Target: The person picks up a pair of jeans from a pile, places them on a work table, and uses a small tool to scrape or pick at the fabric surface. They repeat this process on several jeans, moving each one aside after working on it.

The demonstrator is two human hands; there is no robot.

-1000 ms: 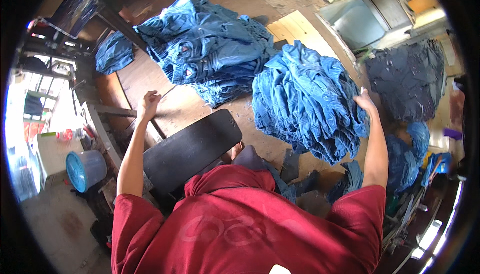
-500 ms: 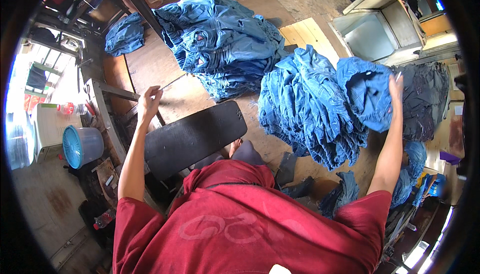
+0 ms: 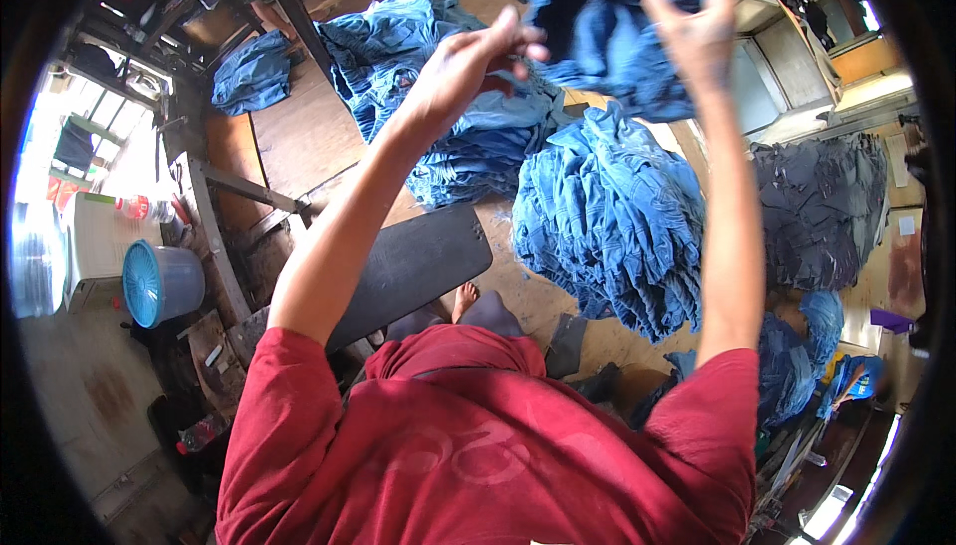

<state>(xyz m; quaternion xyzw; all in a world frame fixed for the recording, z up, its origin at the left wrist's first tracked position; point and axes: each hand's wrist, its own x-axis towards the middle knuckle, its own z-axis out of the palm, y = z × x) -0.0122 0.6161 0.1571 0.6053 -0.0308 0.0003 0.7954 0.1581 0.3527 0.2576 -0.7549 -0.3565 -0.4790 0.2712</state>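
Currently, our R hand (image 3: 697,32) has its fingers pinching the right edge of the denim piece (image 3: 637,72), held aloft near the denim pile (image 3: 607,221); our L hand's (image 3: 466,69) fingers are loosely spread, contact unclear. W/ one-sided grip, it'd prob. sag or slip.

Daylight pours in through the slatted, white-glaring window (image 3: 121,152) at the left, which is blown out, while a narrow white strip of light (image 3: 827,512) glares at the lower right. The brown wooden floor (image 3: 304,132) is moderately lit, with dim patches toward the top. Motion blur softens the bare right hand (image 3: 697,37), the bare left hand (image 3: 476,59) and the crumpled blue denim garment (image 3: 652,62), whose opening is deeply shadowed. The heaped, wrinkled blue denim pile (image 3: 607,221) looks sharper. Fisheye distortion bends straight edges near the black rim.
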